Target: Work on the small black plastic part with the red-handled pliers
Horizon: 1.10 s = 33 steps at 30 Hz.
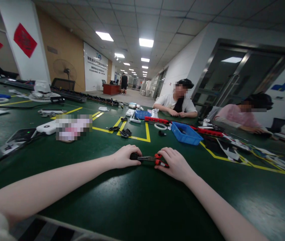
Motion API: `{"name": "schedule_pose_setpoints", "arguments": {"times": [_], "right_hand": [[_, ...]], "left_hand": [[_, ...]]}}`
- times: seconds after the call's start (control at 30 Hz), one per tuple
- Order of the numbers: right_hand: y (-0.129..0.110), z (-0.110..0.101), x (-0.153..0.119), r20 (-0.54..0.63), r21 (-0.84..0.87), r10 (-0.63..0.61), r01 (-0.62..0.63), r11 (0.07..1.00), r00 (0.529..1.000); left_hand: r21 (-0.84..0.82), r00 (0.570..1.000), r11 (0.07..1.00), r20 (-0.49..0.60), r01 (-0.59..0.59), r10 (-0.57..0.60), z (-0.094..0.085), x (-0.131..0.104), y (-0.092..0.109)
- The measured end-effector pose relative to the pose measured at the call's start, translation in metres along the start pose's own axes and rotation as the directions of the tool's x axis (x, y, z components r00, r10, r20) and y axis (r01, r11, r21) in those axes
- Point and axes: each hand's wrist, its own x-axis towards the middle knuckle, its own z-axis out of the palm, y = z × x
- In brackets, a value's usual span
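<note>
My right hand point(173, 163) is closed around the red handles of a pair of needle-nose pliers point(155, 159). The pliers' long grey jaws point left, toward a small black part point(133, 156) pinched in the fingers of my left hand point(124, 156). The jaw tips reach the black part, but I cannot tell whether they grip it. Both hands are just above the green table, near its middle. Beyond them lies a pile of small black parts point(126, 133), with a single black piece point(161, 133) farther right.
A blue bin point(185, 134) stands beyond my right hand, and a smaller blue bin point(143, 114) sits farther back. To the left lie a white power bank point(47, 127) and a cable. Yellow tape marks the green table point(102, 207). Two people sit across on the right.
</note>
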Motion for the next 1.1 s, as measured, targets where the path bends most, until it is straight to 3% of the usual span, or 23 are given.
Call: {"name": "schedule_pose_setpoints", "arguments": {"times": [0.33,0.5,0.83,1.1], "right_hand": [[-0.0007,0.0008,-0.0008,-0.080,-0.044,-0.110,0.106,0.993,0.991],[0.0027,0.0009,-0.0013,-0.124,-0.072,-0.051,0.042,0.997,0.991],[0.0024,0.0023,-0.0015,-0.022,-0.048,0.041,-0.042,0.998,0.999],[0.0014,0.0024,-0.0017,-0.011,0.010,0.025,-0.025,1.000,1.000]], "left_hand": [[0.019,1.000,1.000,0.000,-0.017,0.017,0.0014,0.0006,-0.0038],[0.030,1.000,1.000,0.002,0.002,-0.002,0.0006,0.0006,-0.0011],[-0.043,1.000,0.999,0.001,0.011,-0.011,0.0015,0.0016,-0.0020],[-0.110,0.999,0.993,0.029,0.040,-0.037,0.0000,0.0015,-0.0015]]}}
